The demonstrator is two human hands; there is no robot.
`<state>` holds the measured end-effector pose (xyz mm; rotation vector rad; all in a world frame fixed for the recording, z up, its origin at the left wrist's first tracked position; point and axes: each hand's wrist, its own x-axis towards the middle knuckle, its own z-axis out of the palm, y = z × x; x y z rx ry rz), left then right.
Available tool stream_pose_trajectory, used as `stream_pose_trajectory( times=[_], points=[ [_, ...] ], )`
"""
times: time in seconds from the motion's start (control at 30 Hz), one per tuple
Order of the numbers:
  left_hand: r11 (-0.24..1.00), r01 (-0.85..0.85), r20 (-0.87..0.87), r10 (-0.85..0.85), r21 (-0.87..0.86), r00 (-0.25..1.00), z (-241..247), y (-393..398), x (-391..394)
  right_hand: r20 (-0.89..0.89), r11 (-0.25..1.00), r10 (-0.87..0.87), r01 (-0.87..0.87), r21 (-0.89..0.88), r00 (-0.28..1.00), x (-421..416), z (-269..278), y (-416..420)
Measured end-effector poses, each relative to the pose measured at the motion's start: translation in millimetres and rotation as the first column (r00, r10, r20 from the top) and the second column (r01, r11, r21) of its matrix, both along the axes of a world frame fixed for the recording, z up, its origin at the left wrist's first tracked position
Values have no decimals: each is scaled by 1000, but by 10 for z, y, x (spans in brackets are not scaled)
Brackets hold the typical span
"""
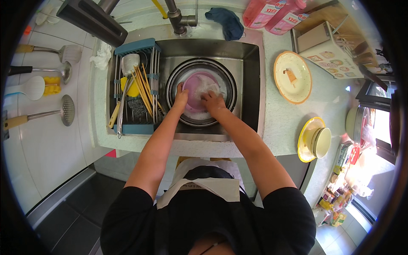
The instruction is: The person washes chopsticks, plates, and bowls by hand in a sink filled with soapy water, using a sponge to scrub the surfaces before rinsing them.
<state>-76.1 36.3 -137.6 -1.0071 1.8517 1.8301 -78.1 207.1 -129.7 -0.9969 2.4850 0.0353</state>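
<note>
A pink plastic bowl or dish lies tilted in soapy water inside a round dark-rimmed basin in the steel sink. My left hand grips its left edge. At the dish's right side my right hand touches the inside, by a whitish, foamy mass that could be a cloth or suds; whether the fingers hold it cannot be told. Left of the basin, a blue and steel drain rack bears a spatula, wooden chopsticks, a yellow sponge and a dark scouring pad.
Right on the counter lie an oval plate and stacked bowls on a yellow-rimmed plate. Behind the sink are a faucet, a dark cloth and pink detergent bottles. Utensils, including a skimmer, hang at left.
</note>
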Motion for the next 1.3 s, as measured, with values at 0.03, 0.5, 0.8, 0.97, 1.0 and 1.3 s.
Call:
stream_pose_trajectory(
  times=[0.03, 0.5, 0.8, 0.97, 1.0, 1.3],
  points=[
    [1000, 6, 46, -7, 30, 999, 88, 7, -18, -107, 994, 46, -34, 104, 993, -42, 31, -10],
    [883, -127, -6, 146, 453, 989, 185, -83, 165, 687, 785, 12, 418, -456, 727, -27, 140, -266],
    [932, -285, -59, 305, 222, 951, 22, 70, 99, -13, 951, 145, -135, 277, 989, 50, 12, -146],
    [938, -297, -191, 329, 177, 925, -71, 45, 83, 42, 998, 17, -20, 65, 999, 131, -232, -213],
    [942, -294, -211, 324, 163, 922, -66, 83, 76, 121, 1000, -6, 5, 6, 993, 151, -172, -201],
    [928, -347, -222, 370, 138, 902, 13, 142, 55, 638, 740, -31, 447, -503, 770, 259, -246, -260]
  ],
)
